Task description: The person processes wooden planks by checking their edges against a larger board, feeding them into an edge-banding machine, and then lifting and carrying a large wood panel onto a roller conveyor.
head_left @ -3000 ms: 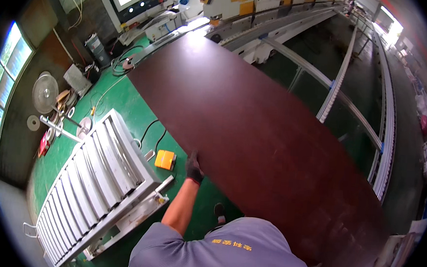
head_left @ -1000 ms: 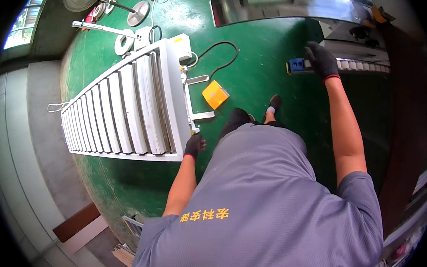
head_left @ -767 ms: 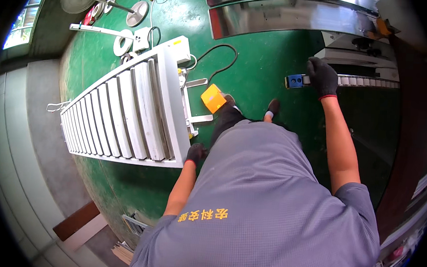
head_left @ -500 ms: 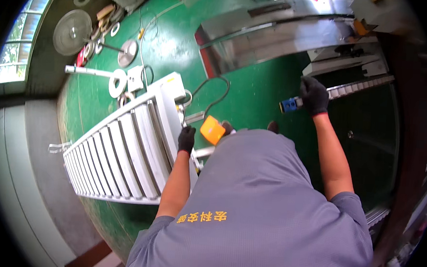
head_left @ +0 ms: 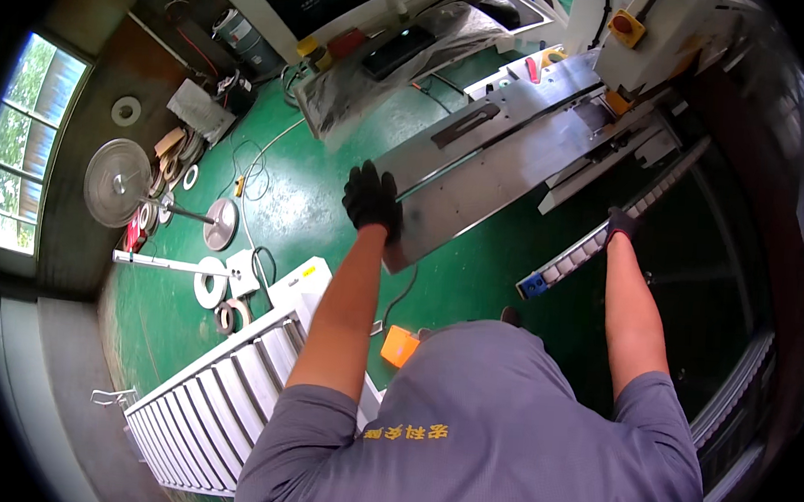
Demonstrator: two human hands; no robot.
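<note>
My left hand (head_left: 371, 198), in a black glove, lies with its fingers spread at the near left end of a long bare-metal machine bed (head_left: 508, 170). I cannot tell how firmly it presses there. On the right, my right hand (head_left: 620, 224), also gloved in black, is curled at a narrow rail (head_left: 577, 254) with a row of pale rollers and a blue end piece (head_left: 533, 286). Its fingers are partly hidden against the rail. The rail slants from the blue end up toward the far right.
A white roller conveyor (head_left: 218, 392) stands at the left, beside an orange foot-pedal cover (head_left: 399, 346) on the green floor. Farther back are a round-based stand (head_left: 221, 224), white tape rolls (head_left: 209, 282), cables and a plastic-covered table (head_left: 338, 100). A machine head (head_left: 673, 37) rises at far right.
My left hand has moved from beside the conveyor forward to the end of the metal bed. My right hand has shifted slightly along the rail. The view has tilted up toward the back machine.
</note>
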